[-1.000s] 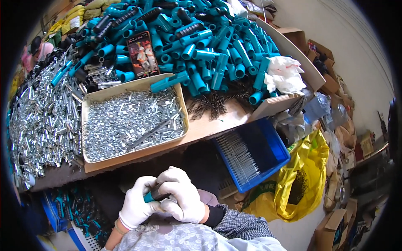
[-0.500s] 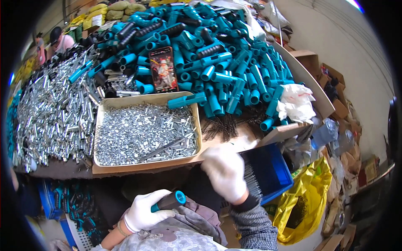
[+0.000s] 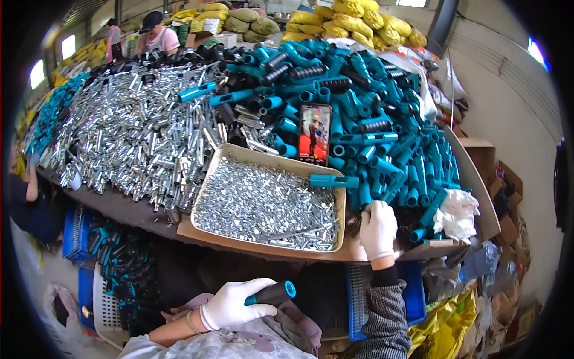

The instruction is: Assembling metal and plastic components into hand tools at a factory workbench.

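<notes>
My left hand [image 3: 236,306], in a white glove, is wrapped round a black and teal tubular handle [image 3: 273,294], its round teal end facing right. My right hand [image 3: 378,232], also gloved, reaches to the table beside dark coil springs [image 3: 353,226], at the foot of a heap of teal tubular parts [image 3: 385,164]. Its fingers are bent together and pointing down; whatever lies under the tips is hidden. Left of it stands a cream tray [image 3: 342,218] of small metal pins, with one teal part [image 3: 333,181] lying across its rim.
A phone [image 3: 315,134] leans against the teal heap. Shiny metal tubes [image 3: 131,131] are piled at left. Below the table are a blue crate [image 3: 417,290], a yellow bag [image 3: 445,326] and a white basket [image 3: 110,305] of finished-looking handles. A person [image 3: 158,36] works at the far left.
My right hand has moved forward to the springs on the table. The left hand still holds the handle. The view has swung up and to the left, bringing more of the room in.
</notes>
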A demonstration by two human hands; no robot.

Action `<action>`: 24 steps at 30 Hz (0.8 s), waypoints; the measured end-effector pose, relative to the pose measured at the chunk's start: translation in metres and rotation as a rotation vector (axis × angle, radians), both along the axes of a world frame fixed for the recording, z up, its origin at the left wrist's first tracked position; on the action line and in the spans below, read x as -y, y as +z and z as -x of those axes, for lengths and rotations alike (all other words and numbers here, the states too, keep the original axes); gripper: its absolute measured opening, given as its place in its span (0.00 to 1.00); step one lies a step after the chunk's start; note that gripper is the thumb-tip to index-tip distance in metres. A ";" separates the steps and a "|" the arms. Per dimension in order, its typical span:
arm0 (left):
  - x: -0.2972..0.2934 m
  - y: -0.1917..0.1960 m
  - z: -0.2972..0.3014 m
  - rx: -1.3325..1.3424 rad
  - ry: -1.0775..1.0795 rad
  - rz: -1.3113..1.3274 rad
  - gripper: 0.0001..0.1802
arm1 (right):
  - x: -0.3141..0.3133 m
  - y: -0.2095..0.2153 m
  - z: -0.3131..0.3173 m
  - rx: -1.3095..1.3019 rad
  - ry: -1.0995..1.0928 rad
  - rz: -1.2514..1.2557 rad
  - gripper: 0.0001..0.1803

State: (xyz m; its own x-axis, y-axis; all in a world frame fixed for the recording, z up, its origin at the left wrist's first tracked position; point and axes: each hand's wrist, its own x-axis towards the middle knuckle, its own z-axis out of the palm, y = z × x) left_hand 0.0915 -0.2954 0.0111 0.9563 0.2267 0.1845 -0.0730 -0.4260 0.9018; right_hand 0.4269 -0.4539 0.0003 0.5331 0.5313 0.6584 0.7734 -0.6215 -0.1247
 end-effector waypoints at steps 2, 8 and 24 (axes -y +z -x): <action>-0.004 -0.002 0.003 -0.039 0.029 0.085 0.28 | -0.002 -0.007 0.007 0.016 -0.057 0.126 0.06; -0.008 -0.007 0.012 0.024 0.090 0.030 0.31 | -0.003 -0.008 0.023 0.044 -0.064 0.171 0.08; -0.021 -0.001 0.013 0.044 0.145 0.045 0.30 | 0.001 -0.001 0.000 -0.026 0.263 -0.072 0.13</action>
